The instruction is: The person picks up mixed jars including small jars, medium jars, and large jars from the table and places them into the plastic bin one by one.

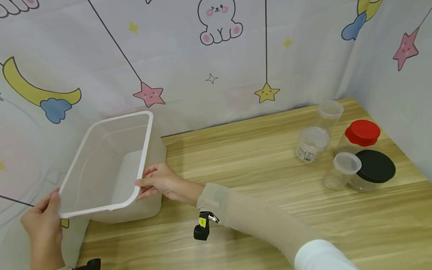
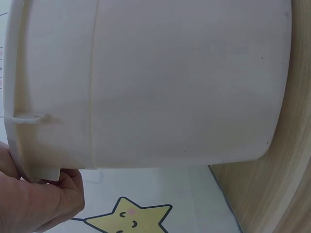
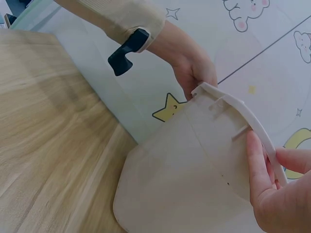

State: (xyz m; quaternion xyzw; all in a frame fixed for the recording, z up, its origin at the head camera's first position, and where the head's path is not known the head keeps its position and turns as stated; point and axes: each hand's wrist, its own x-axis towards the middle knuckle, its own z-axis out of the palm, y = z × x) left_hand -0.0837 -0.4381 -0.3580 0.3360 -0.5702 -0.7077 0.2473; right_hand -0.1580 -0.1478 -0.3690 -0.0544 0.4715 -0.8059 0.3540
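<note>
A white plastic bin [image 1: 154, 148] stands at the left end of the wooden table, its open top facing up and toward me. My left hand [image 1: 44, 217] grips the rim at the near left corner, thumb over the edge. On the right side of the rim, my right hand [image 1: 162, 182] pinches the edge between thumb and fingers. The left wrist view shows the bin's outer wall [image 2: 184, 87] and the left hand [image 2: 41, 201] curled under the rim. In the right wrist view, the right hand [image 3: 279, 184] has its fingers beneath the lip. No contents show inside the bin.
Toward the right end of the wooden table [image 1: 236, 164] stand several clear containers: a red-lidded jar [image 1: 363, 132], a black-lidded jar [image 1: 375, 166], a small clear cup [image 1: 342, 170], a labelled tub [image 1: 312, 143] and a clear cup behind it [image 1: 330, 112]. A patterned cloth [image 1: 204, 69] hangs along the back.
</note>
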